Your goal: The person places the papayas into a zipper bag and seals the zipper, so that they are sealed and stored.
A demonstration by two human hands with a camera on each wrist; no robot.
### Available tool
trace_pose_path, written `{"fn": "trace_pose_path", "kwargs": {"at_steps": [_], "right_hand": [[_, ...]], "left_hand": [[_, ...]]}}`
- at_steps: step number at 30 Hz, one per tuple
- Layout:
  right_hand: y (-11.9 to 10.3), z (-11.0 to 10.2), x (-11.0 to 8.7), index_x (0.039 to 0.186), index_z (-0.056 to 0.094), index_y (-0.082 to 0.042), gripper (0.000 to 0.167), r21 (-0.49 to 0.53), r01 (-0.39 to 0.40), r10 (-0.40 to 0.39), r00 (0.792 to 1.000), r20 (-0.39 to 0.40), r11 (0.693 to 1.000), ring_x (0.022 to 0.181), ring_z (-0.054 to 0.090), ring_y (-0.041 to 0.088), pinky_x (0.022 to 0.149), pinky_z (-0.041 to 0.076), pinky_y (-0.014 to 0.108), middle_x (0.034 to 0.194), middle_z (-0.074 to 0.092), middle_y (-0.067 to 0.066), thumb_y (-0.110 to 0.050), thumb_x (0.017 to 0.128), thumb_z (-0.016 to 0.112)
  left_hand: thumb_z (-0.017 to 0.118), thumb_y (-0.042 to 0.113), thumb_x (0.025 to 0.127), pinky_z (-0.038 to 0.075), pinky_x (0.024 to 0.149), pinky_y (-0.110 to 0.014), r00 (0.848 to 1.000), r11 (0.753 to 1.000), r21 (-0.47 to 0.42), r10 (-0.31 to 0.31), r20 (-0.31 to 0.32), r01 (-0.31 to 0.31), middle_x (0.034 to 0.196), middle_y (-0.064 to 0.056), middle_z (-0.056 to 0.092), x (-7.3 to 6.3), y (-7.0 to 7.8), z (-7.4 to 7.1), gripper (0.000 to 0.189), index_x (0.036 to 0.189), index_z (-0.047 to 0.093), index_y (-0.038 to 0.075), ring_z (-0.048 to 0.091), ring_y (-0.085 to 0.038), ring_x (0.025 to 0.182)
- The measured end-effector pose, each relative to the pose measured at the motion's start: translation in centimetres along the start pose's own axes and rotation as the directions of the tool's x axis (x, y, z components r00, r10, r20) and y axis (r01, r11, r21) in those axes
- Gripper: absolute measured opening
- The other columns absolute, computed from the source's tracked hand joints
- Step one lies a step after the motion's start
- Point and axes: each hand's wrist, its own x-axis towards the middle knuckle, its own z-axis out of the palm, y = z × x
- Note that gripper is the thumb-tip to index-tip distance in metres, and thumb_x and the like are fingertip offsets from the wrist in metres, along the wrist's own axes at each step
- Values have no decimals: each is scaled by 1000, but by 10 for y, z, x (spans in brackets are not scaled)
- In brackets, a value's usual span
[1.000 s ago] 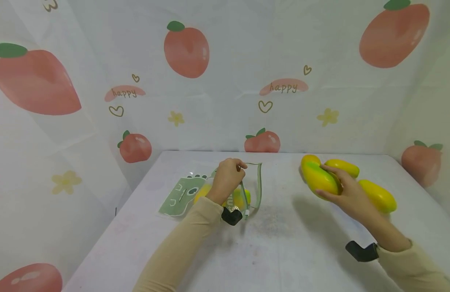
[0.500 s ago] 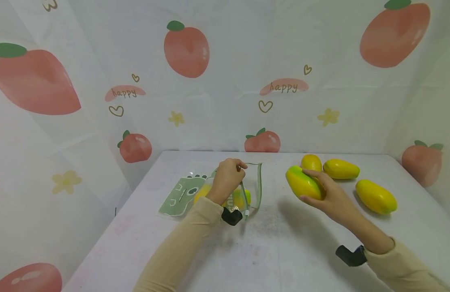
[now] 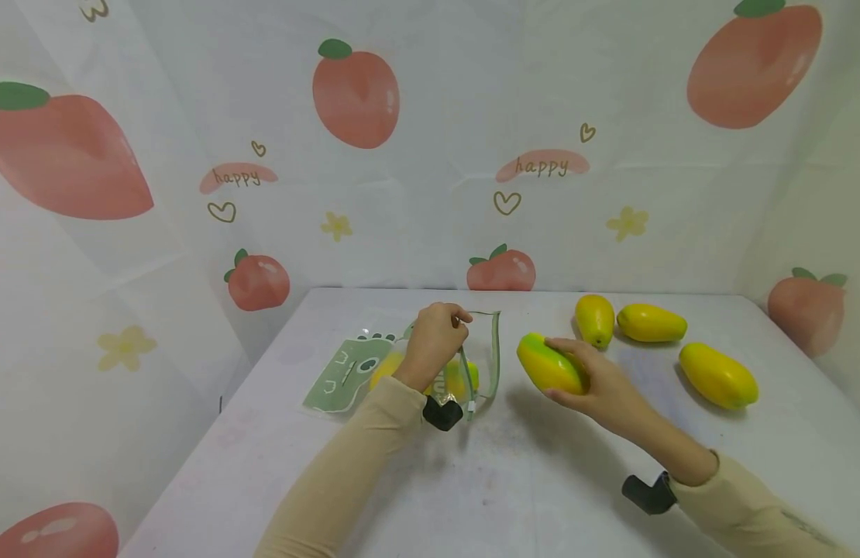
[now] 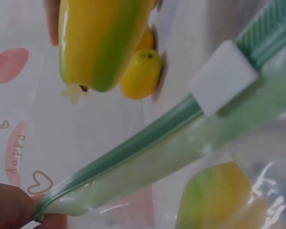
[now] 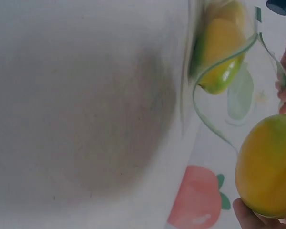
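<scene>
My left hand [image 3: 438, 341] pinches the green zip edge of a clear slider bag [image 3: 339, 380], lifting one side of its mouth. The bag lies on its side with a green cartoon face printed on it; in the left wrist view its white slider [image 4: 223, 78] sits on the zip strip. Yellow-green fruit [image 5: 221, 47] shows inside through the plastic. Just right of the gaping mouth, my right hand [image 3: 607, 387] holds a yellow-green papaya [image 3: 548, 366] above the table, thumb and fingers around it, its green end towards the bag.
Three more papayas lie at the right: one upright in view [image 3: 594, 319], one along the back [image 3: 651, 322], one nearer [image 3: 719, 376]. The white-covered table [image 3: 500, 496] ends at a printed cloth backdrop [image 3: 430, 209].
My right hand has carried the papaya left, away from the other papayas and close to the bag. My left hand keeps its pinch on the bag edge without moving.
</scene>
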Motion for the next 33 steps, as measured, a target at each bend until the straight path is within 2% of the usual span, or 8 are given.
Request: {"fn": "trace_pose_path", "kwargs": {"at_steps": [7, 14, 19, 27, 33], "right_hand": [[1, 16, 5, 140, 47, -12, 64, 53, 41, -43, 998, 45, 998, 113, 51, 23, 96, 45, 28, 138, 50, 11, -13, 82, 76], [-2, 30, 10, 139, 47, -10, 65, 78, 32, -39, 996, 86, 996, 114, 51, 27, 99, 45, 50, 137, 49, 13, -12, 81, 77], [-4, 37, 14, 139, 46, -9, 64, 99, 16, -29, 992, 125, 995, 114, 51, 30, 99, 44, 54, 137, 49, 16, -10, 82, 75], [-4, 44, 22, 139, 46, -7, 61, 116, -27, 0, 974, 226, 993, 112, 51, 28, 99, 45, 50, 137, 50, 16, -17, 85, 73], [-2, 47, 29, 137, 46, -5, 63, 106, -92, 61, 962, 268, 990, 104, 53, 24, 94, 47, 45, 131, 55, 14, -20, 83, 75]], "left_hand": [[55, 2, 87, 43, 53, -21, 1000, 1000, 7, -16, 4, 16, 80, -5, 61, 1, 1, 0, 24, 99, 74, 9, 51, -13, 55], [57, 4, 88, 45, 56, -22, 999, 999, 25, -32, 7, 32, 83, -5, 62, 1, 3, 0, 23, 100, 74, 10, 53, -15, 59], [57, 4, 88, 46, 57, -22, 999, 999, 22, -38, 13, 38, 82, -5, 61, 1, 3, 1, 22, 101, 74, 10, 55, -15, 58], [57, 4, 87, 45, 56, -22, 1000, 999, 28, -25, 10, 25, 82, -5, 61, 2, 2, 2, 22, 100, 75, 9, 52, -16, 60], [58, 4, 88, 45, 54, -22, 1000, 1000, 19, -19, 13, 19, 79, -5, 61, 2, 1, 3, 21, 100, 74, 9, 54, -14, 54]]}}
